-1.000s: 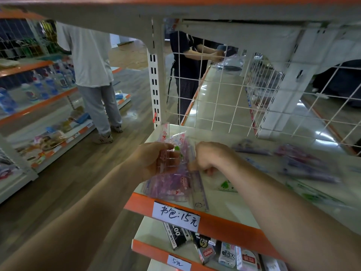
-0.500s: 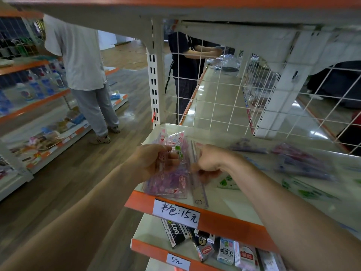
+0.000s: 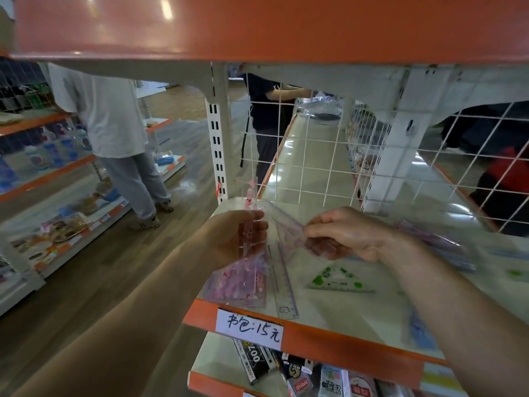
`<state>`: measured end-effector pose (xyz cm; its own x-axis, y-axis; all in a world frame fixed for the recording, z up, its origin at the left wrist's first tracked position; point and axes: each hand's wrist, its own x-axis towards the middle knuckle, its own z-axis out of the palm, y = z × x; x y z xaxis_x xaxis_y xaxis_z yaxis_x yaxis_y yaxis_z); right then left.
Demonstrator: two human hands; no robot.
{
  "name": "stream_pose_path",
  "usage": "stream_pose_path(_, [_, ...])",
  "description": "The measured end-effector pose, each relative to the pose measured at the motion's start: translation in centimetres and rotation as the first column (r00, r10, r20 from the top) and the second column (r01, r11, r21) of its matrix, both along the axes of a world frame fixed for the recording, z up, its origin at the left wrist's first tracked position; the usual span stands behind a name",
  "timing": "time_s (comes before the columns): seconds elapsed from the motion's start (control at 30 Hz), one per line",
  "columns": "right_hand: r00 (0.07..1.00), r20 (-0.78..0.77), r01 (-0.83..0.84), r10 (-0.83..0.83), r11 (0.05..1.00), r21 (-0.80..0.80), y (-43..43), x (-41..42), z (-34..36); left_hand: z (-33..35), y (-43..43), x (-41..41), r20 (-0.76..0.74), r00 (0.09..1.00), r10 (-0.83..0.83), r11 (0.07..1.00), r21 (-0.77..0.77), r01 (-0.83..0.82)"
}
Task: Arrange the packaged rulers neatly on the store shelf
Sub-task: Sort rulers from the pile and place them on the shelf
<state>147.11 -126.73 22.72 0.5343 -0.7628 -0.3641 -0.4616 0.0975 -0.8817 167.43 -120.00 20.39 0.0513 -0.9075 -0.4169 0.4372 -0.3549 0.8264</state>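
My left hand (image 3: 233, 239) grips a stack of pink packaged rulers (image 3: 243, 279) upright at the left end of the cream shelf (image 3: 357, 316). My right hand (image 3: 343, 234) pinches a clear packaged ruler set (image 3: 289, 224) and holds it just right of the stack, above the shelf. A clear straight ruler (image 3: 284, 285) lies beneath it. A green set square in a packet (image 3: 339, 280) lies flat to the right. More purple ruler packets (image 3: 429, 242) lie further right, blurred.
A white wire grid (image 3: 329, 156) backs the shelf and an upright post (image 3: 216, 133) stands at its left corner. An orange shelf (image 3: 257, 27) hangs close overhead. A price label (image 3: 250, 329) marks the front edge. Boxed goods (image 3: 286, 368) fill the shelf below. Two people stand in the aisles.
My right hand has lifted a clear ruler packet away from the pink stack toward the right. The camera has dipped lower under the upper shelf.
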Motion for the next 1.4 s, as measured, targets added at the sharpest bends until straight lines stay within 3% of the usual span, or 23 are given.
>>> stream_pose_path(0.4, [0.978,0.209,0.014,-0.027,0.998,0.067,0.3,-5.2,1.2,2.0,-2.4,-4.7,-0.075,0.996,-0.041,0.992,-0.119,0.031])
stream_pose_path(0.77, [0.970,0.134,0.199,-0.203,0.979,0.043,-1.5,-14.7,1.9,4.0,-6.8,-15.0,0.205,0.975,-0.090,0.995,-0.035,0.099])
stream_pose_path(1.0, [0.978,0.055,0.209,-0.203,0.971,-0.118,-1.9,-21.8,2.9,4.6,-7.7,-20.9,0.272,0.951,-0.146,0.986,-0.036,0.161])
stream_pose_path(1.1, [0.980,0.033,0.200,-0.197,0.970,-0.137,-2.1,-25.0,3.3,4.7,-8.1,-23.0,0.247,0.951,-0.186,0.980,-0.025,0.199])
stream_pose_path(1.3, [0.975,-0.027,0.188,-0.219,0.891,-0.414,-2.4,-30.1,3.4,4.7,-9.0,-26.7,0.214,0.947,-0.242,0.966,-0.043,0.256])
stream_pose_path(1.4, [0.974,-0.001,0.201,-0.225,0.872,-0.446,-2.5,-32.4,3.3,4.6,-9.3,-28.6,0.168,0.956,-0.242,0.964,-0.069,0.257])
